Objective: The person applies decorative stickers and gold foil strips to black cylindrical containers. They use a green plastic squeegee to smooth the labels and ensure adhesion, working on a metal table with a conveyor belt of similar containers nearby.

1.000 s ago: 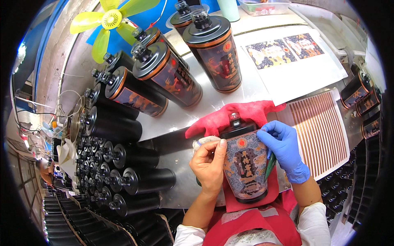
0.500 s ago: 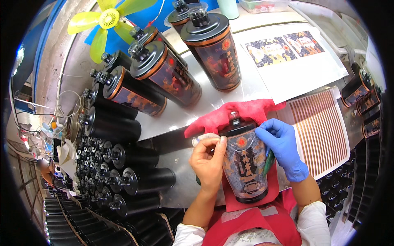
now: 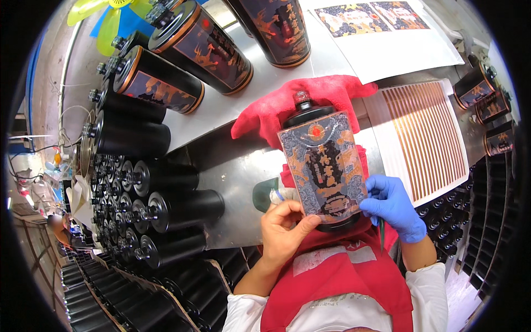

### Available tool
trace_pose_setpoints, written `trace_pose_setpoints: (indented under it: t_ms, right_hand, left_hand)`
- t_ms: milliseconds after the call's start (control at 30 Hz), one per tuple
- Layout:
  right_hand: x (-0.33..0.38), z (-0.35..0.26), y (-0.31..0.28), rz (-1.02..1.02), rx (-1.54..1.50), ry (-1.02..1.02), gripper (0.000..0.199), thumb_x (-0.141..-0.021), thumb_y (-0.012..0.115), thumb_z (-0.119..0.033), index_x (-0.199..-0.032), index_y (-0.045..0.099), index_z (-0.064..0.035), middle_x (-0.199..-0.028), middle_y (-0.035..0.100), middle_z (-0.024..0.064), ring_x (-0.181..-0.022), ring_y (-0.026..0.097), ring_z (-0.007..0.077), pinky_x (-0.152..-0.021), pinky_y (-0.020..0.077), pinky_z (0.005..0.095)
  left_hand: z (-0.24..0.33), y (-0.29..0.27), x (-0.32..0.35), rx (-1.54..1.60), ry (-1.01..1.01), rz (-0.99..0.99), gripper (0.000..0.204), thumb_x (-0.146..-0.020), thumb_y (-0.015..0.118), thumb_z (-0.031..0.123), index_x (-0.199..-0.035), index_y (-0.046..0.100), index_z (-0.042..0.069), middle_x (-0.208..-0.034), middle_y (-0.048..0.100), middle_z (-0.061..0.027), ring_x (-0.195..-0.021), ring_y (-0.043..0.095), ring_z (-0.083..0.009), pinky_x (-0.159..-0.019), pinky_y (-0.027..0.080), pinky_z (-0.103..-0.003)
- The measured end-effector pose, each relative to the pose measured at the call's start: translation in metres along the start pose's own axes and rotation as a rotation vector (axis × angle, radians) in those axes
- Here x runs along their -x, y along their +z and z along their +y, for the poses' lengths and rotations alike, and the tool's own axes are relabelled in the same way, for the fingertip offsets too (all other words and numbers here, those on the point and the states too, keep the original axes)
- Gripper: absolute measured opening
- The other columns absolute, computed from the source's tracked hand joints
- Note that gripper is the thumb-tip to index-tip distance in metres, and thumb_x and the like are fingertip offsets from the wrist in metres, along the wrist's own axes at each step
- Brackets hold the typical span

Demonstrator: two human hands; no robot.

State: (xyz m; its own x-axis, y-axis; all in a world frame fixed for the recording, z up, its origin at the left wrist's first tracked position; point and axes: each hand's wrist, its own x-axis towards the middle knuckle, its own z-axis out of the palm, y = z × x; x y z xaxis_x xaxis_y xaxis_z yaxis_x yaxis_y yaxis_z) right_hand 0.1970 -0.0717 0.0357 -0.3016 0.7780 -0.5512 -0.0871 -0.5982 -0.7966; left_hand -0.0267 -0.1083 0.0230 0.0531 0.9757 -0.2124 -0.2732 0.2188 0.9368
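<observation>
A black bottle [image 3: 310, 115] with a clear cap lies on a red cloth, its neck pointing away from me. Over its front spreads a dark label [image 3: 326, 171] with grey and copper patterns; the side edges look unwrapped. My bare left hand [image 3: 285, 227] pinches the label's lower left corner. At the lower right edge, my blue-gloved right hand [image 3: 391, 207] pinches the label between thumb and fingers. A thin dark green piece [image 3: 381, 235] shows below that glove. Beside my left hand is another dark green flat piece [image 3: 266, 195].
The red cloth [image 3: 265, 110] lies on a metal table [image 3: 238, 160]. A sheet of copper strips [image 3: 426, 144] is to the right, with a white label sheet [image 3: 398, 55] behind it. Labelled bottles [image 3: 204, 50] stand at the back; several black bottles [image 3: 185, 211] fill the left.
Both hands have moved from the label's upper edge down to its lower corners. The view has shifted, so the bottles at the back sit higher in the picture.
</observation>
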Motion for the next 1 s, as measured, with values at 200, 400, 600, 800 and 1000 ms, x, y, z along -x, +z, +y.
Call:
trace_pose_setpoints:
  t_ms: [200,400,600,800,1000]
  right_hand:
    - [0.008,0.008,0.004,0.025,0.018,-0.011,0.015,-0.081,0.072,-0.012,-0.08,0.059,-0.0048,-0.062,0.058,-0.0007,-0.05,0.052,0.0032,-0.041,0.0395,0.0173]
    - [0.01,0.009,0.005,0.017,-0.004,-0.047,0.015,-0.081,0.072,-0.012,-0.078,0.058,-0.0061,-0.062,0.057,-0.0011,-0.049,0.051,0.0028,-0.04,0.0392,0.0172]
    - [0.01,0.011,0.005,0.028,-0.003,-0.034,0.017,-0.08,0.073,-0.012,-0.078,0.058,-0.0062,-0.062,0.057,-0.0012,-0.049,0.052,0.0027,-0.04,0.0397,0.0174]
    - [0.005,0.015,0.0,0.015,0.041,-0.044,0.017,-0.08,0.073,-0.011,-0.077,0.058,-0.0052,-0.064,0.057,-0.0015,-0.05,0.052,0.0027,-0.042,0.0406,0.0175]
    - [0.002,0.02,-0.009,0.036,0.053,-0.043,0.016,-0.081,0.071,-0.011,-0.087,0.06,-0.0022,-0.07,0.057,-0.001,-0.052,0.051,0.0021,-0.045,0.041,0.017]
  left_hand:
    - [-0.003,0.001,0.009,-0.057,-0.015,0.051,0.011,-0.083,0.069,0.003,-0.078,0.061,-0.002,-0.076,0.062,0.0002,-0.069,0.054,-0.0038,-0.061,0.042,-0.018]
    - [-0.006,-0.001,0.01,-0.03,-0.011,0.055,0.011,-0.084,0.069,0.003,-0.077,0.061,-0.001,-0.074,0.061,0.0017,-0.066,0.051,-0.0028,-0.058,0.04,-0.017]
    - [-0.007,-0.001,0.009,-0.034,-0.017,0.035,0.011,-0.084,0.068,0.003,-0.076,0.061,-0.001,-0.075,0.061,0.0017,-0.066,0.051,-0.0028,-0.058,0.04,-0.017]
    - [-0.009,-0.002,0.007,-0.059,-0.057,0.067,0.011,-0.082,0.07,0.001,-0.077,0.06,-0.001,-0.075,0.06,0.002,-0.067,0.053,-0.0032,-0.06,0.041,-0.017]
    - [-0.007,-0.015,0.008,0.146,-0.082,-0.037,0.047,-0.082,0.064,-0.005,-0.122,0.042,0.0,-0.122,0.045,-0.0101,-0.099,0.052,-0.0119,-0.084,0.046,-0.024]
